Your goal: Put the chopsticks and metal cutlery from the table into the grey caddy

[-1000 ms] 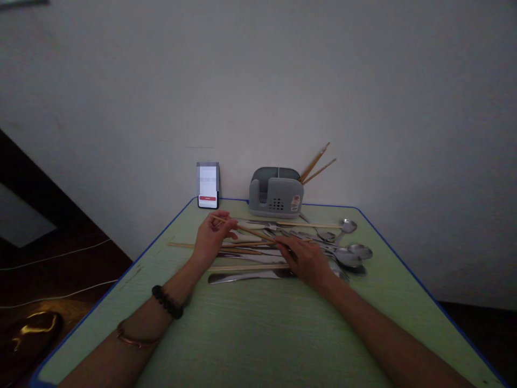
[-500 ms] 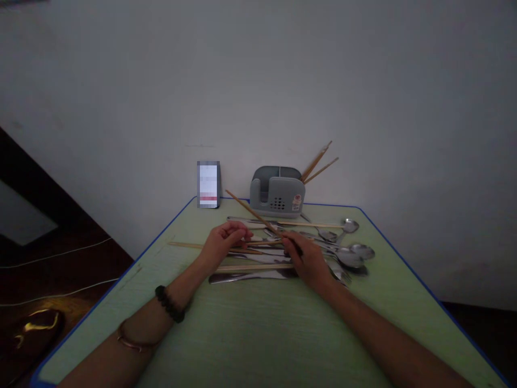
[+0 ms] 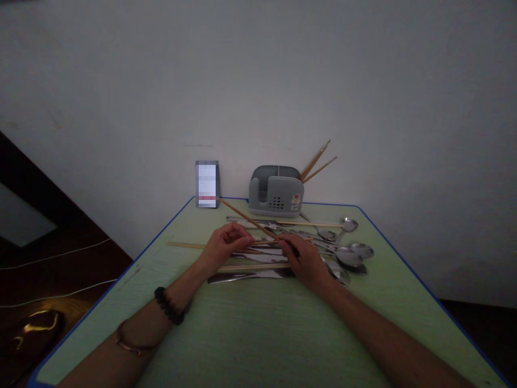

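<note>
My right hand [image 3: 306, 260] is closed on one end of a wooden chopstick [image 3: 247, 220] that slants up and to the left, its far tip near the phone. Just left of it, my left hand [image 3: 225, 246] rests on the cutlery pile with its fingers curled together; what they pinch is hidden. Under both hands lie more chopsticks [image 3: 250, 267], a table knife [image 3: 242, 277] and several steel spoons [image 3: 349, 254] on the green table [image 3: 258, 334]. A grey cutlery holder [image 3: 277, 196] stands at the far edge by the wall, with chopsticks [image 3: 317, 161] leaning out of its right side.
A lit phone [image 3: 207, 184] leans upright against the wall, left of the holder. The table has a blue rim [image 3: 121, 275] and drops to a dark floor with white cables [image 3: 52, 258] on the left. The wall closes off the far side.
My left hand let go of the chopstick's far end. My right hand lifted that end off the table, then lowered it a little. The left hand curled onto the pile.
</note>
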